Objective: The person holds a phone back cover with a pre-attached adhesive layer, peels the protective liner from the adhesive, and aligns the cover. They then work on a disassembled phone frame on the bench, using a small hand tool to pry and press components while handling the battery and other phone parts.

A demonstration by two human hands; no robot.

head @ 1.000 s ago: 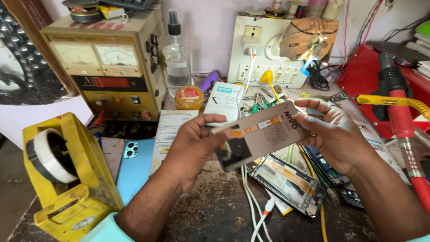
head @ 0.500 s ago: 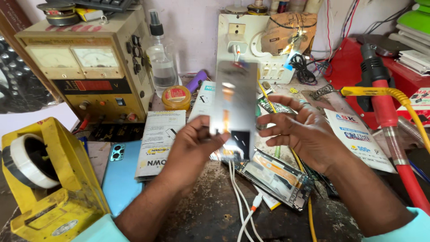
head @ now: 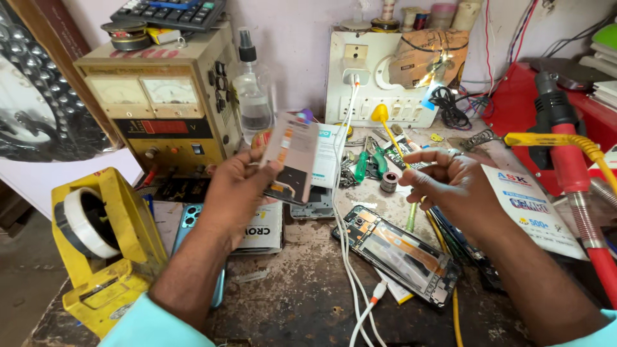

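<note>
A cluttered repair surface (head: 302, 302) seen from above. The left hand (head: 241, 189) is clamped on a flat phone screen panel (head: 292, 157), thumb on its front, holding it tilted upright above the surface. The right hand (head: 450, 186) hovers well apart to the panel's right, fingers loosely curled; something small may be pinched between its fingertips, but it is too blurred to tell. Just below the right hand lies an opened phone (head: 402, 254). A white charging cable (head: 350, 257) runs between the hands. Left of the left hand stands a yellow tape dispenser (head: 103, 250).
</note>
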